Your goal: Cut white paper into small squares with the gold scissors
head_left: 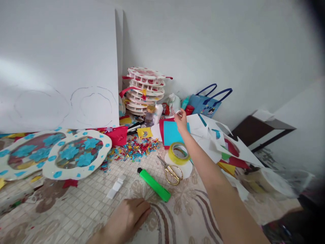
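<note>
My right hand reaches across the table, thumb and fingertips apart, at the front of a crumpled white packet; whether they touch it I cannot tell. Below that hand lie blue paper and red paper. My left hand rests on the patterned tablecloth with its fingers curled in, and nothing shows in it. Just beyond it lies a green utility knife. Gold-handled scissors lie beside a yellow tape roll. A small white strip is left of the knife.
White rings with blue flowers lie at left, before a leaning white board. Paper scraps cover the middle. Behind stand a tiered white stack, a gold-lidded jar and a blue bag. Paper cuttings spread at right.
</note>
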A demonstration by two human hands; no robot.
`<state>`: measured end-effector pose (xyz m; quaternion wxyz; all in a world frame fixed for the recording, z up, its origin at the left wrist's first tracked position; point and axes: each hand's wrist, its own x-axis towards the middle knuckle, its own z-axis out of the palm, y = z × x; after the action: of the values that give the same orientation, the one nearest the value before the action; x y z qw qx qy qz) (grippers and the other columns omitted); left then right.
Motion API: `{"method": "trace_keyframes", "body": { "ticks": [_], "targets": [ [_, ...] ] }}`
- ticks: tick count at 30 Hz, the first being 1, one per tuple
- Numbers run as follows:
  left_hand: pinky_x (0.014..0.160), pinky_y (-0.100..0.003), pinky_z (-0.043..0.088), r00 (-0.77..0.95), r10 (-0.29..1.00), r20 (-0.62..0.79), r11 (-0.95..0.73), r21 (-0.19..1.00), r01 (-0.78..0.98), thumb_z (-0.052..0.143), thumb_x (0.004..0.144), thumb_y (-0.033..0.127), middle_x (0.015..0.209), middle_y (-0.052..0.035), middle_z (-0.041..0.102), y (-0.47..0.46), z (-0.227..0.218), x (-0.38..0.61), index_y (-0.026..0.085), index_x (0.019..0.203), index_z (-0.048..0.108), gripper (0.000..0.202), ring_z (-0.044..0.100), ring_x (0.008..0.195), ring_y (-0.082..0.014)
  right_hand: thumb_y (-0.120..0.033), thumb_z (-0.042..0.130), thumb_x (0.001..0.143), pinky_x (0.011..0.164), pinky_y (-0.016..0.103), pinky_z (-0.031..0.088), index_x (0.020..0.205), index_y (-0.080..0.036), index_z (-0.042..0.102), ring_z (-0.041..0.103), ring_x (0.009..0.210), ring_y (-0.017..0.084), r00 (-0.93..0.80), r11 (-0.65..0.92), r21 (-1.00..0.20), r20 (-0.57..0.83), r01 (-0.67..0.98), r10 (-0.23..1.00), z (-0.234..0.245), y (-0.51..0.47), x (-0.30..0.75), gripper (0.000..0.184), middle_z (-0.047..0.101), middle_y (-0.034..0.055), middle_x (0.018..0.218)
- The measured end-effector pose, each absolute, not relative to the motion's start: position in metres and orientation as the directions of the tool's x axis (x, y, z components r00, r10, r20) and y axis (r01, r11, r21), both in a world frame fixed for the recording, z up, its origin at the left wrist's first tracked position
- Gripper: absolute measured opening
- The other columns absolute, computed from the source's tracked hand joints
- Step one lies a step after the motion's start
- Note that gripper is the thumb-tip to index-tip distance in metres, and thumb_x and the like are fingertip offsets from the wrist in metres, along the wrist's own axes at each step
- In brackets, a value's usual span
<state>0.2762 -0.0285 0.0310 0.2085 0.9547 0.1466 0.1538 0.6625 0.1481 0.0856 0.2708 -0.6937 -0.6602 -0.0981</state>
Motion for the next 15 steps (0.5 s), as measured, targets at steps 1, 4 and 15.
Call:
{"method": "trace_keyframes", "body": {
  "ticks": [1, 4, 15],
  "targets": [
    [0.057, -0.023, 0.045, 0.909, 0.344, 0.234, -0.87, 0.443, 0.215, 0.035, 0.094, 0.017, 0.072, -0.0013, 0.064, -0.028, 0.031, 0.276, 0.019, 0.085, 0.058, 0.024, 0.063, 0.064, -0.015, -0.024, 0.032, 0.096, 0.09, 0.043, 0.046, 0.144, -0.024, 0.016, 0.043, 0.122, 0.025, 0.173, -0.015, -0.307, 0.495, 0.952, 0.852, 0.083, 0.147, 0.667, 0.05, 0.04, 0.0121, 0.135],
    [0.058, -0.023, 0.045, 0.907, 0.344, 0.242, -0.869, 0.447, 0.21, 0.036, 0.093, 0.017, 0.073, -0.0012, 0.063, -0.028, 0.03, 0.276, 0.019, 0.084, 0.058, 0.023, 0.063, 0.064, -0.0146, -0.029, 0.051, 0.092, 0.084, 0.044, 0.05, 0.127, -0.018, 0.046, 0.056, 0.105, 0.024, 0.385, -0.115, -0.502, 0.477, 0.857, 0.79, 0.075, 0.144, 0.676, 0.037, 0.051, 0.0103, 0.125],
    [0.061, -0.025, 0.046, 0.923, 0.347, 0.169, -0.847, 0.478, 0.231, 0.034, 0.094, 0.019, 0.076, -0.0027, 0.064, -0.028, 0.027, 0.276, 0.02, 0.089, 0.059, 0.026, 0.064, 0.068, -0.0166, -0.03, 0.054, 0.09, 0.079, 0.041, 0.052, 0.117, -0.015, 0.053, 0.06, 0.096, 0.021, 0.667, -0.265, -0.82, 0.177, 0.506, 0.724, 0.06, 0.144, 0.687, 0.031, 0.057, 0.0087, 0.116]
  ]
}}
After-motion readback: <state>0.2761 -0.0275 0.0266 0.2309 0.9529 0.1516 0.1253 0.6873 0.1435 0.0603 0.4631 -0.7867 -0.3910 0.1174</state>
